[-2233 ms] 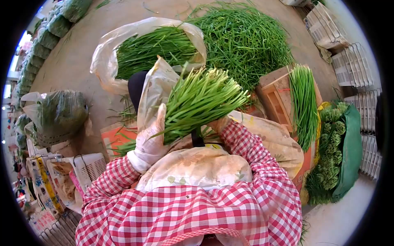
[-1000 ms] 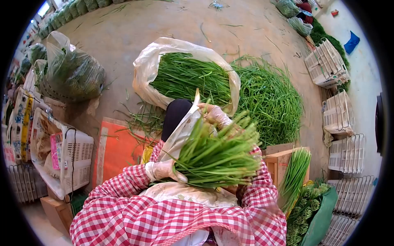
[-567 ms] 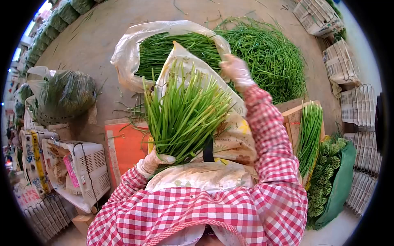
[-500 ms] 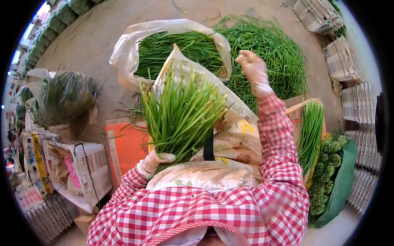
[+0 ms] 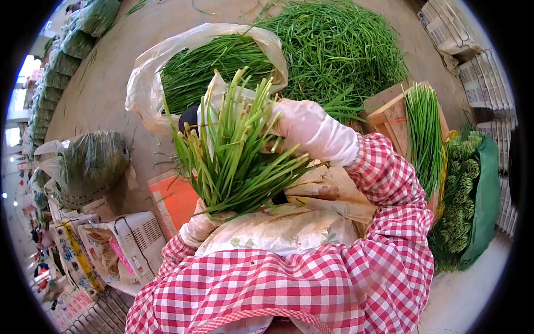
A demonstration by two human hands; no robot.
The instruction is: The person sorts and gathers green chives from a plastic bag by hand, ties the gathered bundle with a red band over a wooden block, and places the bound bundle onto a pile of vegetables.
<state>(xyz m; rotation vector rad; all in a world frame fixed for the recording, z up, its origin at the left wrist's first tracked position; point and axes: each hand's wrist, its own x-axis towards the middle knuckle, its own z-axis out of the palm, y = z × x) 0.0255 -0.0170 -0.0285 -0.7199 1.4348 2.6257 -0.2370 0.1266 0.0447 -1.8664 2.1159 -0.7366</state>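
A loose bunch of garlic chives (image 5: 228,161) fans upward in front of my chest, pale cut ends at the top. My left hand (image 5: 207,224), in a whitish glove, is closed around the lower part of the bunch. At the right side of the cut ends, my gloved right hand (image 5: 311,127) has its fingers curled in against the stalks; the fingertips are partly hidden by them. A stained pale apron (image 5: 278,228) covers my lap below the bunch.
Ahead lie an open plastic bag (image 5: 146,89) of greens and a big loose heap of greens (image 5: 339,50). On the right, a tidy bundle (image 5: 423,128) rests on a wooden stand (image 5: 389,119) near tied bundles in green cloth (image 5: 483,206). White crates (image 5: 139,245) stand left.
My right hand has come down and left from over the heap to the cut ends of the bunch. The view has shifted slightly; my left hand keeps its hold.
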